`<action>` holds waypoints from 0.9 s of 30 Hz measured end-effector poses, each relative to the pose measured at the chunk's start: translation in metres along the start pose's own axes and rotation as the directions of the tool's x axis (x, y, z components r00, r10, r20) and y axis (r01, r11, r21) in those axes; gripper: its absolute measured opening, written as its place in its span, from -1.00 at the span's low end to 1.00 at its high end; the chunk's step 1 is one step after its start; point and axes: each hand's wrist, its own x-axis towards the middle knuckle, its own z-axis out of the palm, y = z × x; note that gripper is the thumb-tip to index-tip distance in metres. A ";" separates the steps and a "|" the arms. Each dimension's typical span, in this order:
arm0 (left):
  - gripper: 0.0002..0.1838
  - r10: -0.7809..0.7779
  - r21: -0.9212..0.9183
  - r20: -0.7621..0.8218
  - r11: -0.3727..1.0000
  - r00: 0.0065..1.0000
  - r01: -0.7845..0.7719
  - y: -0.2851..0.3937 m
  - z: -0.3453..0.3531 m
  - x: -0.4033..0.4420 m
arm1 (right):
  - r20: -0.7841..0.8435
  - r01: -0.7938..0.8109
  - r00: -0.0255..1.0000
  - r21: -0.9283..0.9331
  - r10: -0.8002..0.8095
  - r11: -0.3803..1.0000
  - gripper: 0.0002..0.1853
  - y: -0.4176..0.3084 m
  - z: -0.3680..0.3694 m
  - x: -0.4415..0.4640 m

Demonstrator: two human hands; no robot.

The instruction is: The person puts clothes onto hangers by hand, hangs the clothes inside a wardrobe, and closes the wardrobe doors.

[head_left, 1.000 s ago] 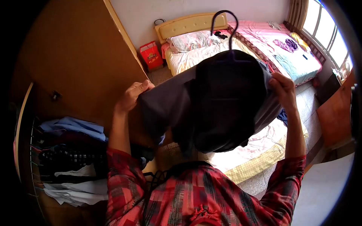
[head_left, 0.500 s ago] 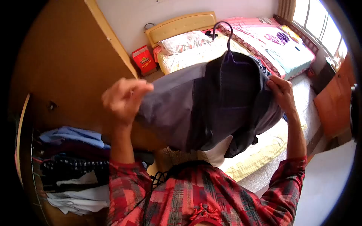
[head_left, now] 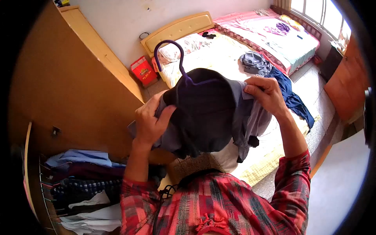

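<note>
A dark grey jacket (head_left: 207, 113) hangs in front of me on a purple hanger (head_left: 181, 58), its hook standing free above the neck opening. My left hand (head_left: 150, 119) is closed round the left front edge of the jacket, thumb on the near side. At the opposite edge, my right hand (head_left: 268, 96) pinches the fabric near the collar between thumb and fingers. The front is spread between both hands, showing the dark inside. Cloth hides most of the hanger's lower part.
At lower left, an open wardrobe holds several hanging clothes (head_left: 86, 184). Beyond the jacket stands a bed with a yellow headboard (head_left: 178, 29), with a grey bundle (head_left: 254, 62) and dark blue trousers (head_left: 290, 94) on it. A red box (head_left: 143, 71) sits beside it.
My left hand, earlier raised at the garment's left side, has moved right and taken hold of the front edge. The jacket and hanger have shifted left and lower, and the right hand has come inward.
</note>
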 end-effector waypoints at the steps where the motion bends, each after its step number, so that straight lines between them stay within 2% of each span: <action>1: -0.77 -0.011 0.003 -0.004 1.000 1.000 0.011 0.002 0.000 0.000 | 0.025 -0.025 0.999 -0.064 0.027 0.998 -0.84 -0.007 0.000 0.003; 3: -0.79 -0.040 -0.035 -0.158 0.999 0.987 0.035 0.005 -0.001 0.007 | 0.054 -0.022 0.998 -0.132 0.030 0.991 -0.86 -0.022 0.009 0.006; 4: -0.79 -0.056 -0.028 -0.169 0.998 0.984 0.052 0.002 -0.003 0.007 | 0.085 -0.007 0.996 -0.196 0.024 0.981 -0.89 -0.027 0.014 0.008; 5: -0.81 -0.140 -0.101 -0.175 0.987 0.975 0.124 -0.003 -0.011 0.004 | 0.120 0.066 0.992 -0.234 -0.038 0.970 -0.83 -0.031 0.020 0.009; 6: -0.84 -0.227 -0.157 -0.195 0.967 0.954 0.198 -0.008 -0.026 -0.001 | 0.174 0.228 0.967 -0.271 -0.185 0.935 -0.84 -0.032 0.025 0.013; 7: -0.89 -0.229 -0.212 -0.208 0.960 0.951 0.185 -0.002 -0.036 -0.006 | 0.238 0.264 0.952 -0.327 -0.192 0.907 -0.83 -0.038 0.026 0.013; 8: -0.85 -0.205 -0.159 -0.168 0.971 0.964 0.179 -0.005 -0.052 -0.015 | 0.287 0.307 0.934 -0.330 -0.215 0.893 -0.82 -0.038 0.027 0.015; 9: -0.81 -0.163 -0.178 -0.208 0.976 0.964 0.127 -0.001 -0.061 -0.019 | 0.335 0.349 0.912 -0.329 -0.237 0.877 -0.82 -0.037 0.028 0.017; 10: -0.74 -0.193 -0.291 -0.215 0.948 0.957 0.126 -0.003 -0.065 -0.027 | 0.351 0.429 0.879 -0.286 -0.323 0.857 -0.80 -0.035 0.030 0.019; 11: -0.72 -0.183 -0.268 -0.179 0.955 0.967 0.131 -0.005 -0.074 -0.036 | 0.392 0.443 0.859 -0.250 -0.328 0.861 -0.77 -0.040 0.034 0.021; 12: -0.70 -0.227 -0.288 -0.119 0.940 0.967 0.186 -0.002 -0.083 -0.042 | 0.425 0.439 0.849 -0.237 -0.314 0.867 -0.75 -0.044 0.038 0.022; 13: -0.71 -0.143 -0.260 -0.185 0.961 0.972 0.092 -0.004 -0.083 -0.046 | 0.461 0.421 0.837 -0.200 -0.294 0.885 -0.71 -0.040 0.043 0.023; 14: -0.71 -0.132 -0.225 -0.210 0.971 0.969 0.083 -0.004 -0.090 -0.051 | 0.496 0.396 0.827 -0.180 -0.265 0.900 -0.68 -0.040 0.049 0.027; 16: -0.72 -0.139 -0.165 -0.249 0.981 0.958 0.100 0.010 -0.101 -0.068 | 0.527 0.341 0.809 -0.058 -0.261 0.938 -0.61 -0.044 0.059 0.030; 18: -0.73 -0.178 -0.130 -0.298 0.981 0.938 0.145 0.018 -0.116 -0.085 | 0.541 0.392 0.772 0.006 -0.333 0.920 -0.55 -0.048 0.077 0.042; 20: -0.73 -0.218 -0.103 -0.336 0.976 0.916 0.194 0.025 -0.133 -0.103 | 0.613 0.359 0.723 0.063 -0.320 0.931 -0.39 -0.052 0.094 0.051; 22: -0.74 -0.242 -0.081 -0.407 0.970 0.881 0.229 0.032 -0.147 -0.119 | 0.649 0.368 0.673 0.121 -0.354 0.922 -0.42 -0.063 0.111 0.057; 24: -0.73 -0.241 -0.025 -0.460 0.966 0.855 0.259 0.033 -0.163 -0.140 | 0.664 0.273 0.664 0.213 -0.344 0.938 -0.57 -0.078 0.135 0.055; 25: -0.73 -0.275 -0.001 -0.482 0.949 0.832 0.314 0.038 -0.171 -0.153 | 0.691 0.300 0.594 0.285 -0.412 0.910 -0.61 -0.085 0.145 0.059; 26: -0.72 -0.309 0.021 -0.502 0.929 0.807 0.369 0.044 -0.178 -0.166 | 0.703 0.306 0.571 0.298 -0.425 0.904 -0.61 -0.091 0.156 0.059; 27: -0.72 -0.316 0.041 -0.525 0.918 0.791 0.394 0.050 -0.183 -0.178 | 0.730 0.250 0.523 0.361 -0.440 0.898 -0.63 -0.097 0.167 0.056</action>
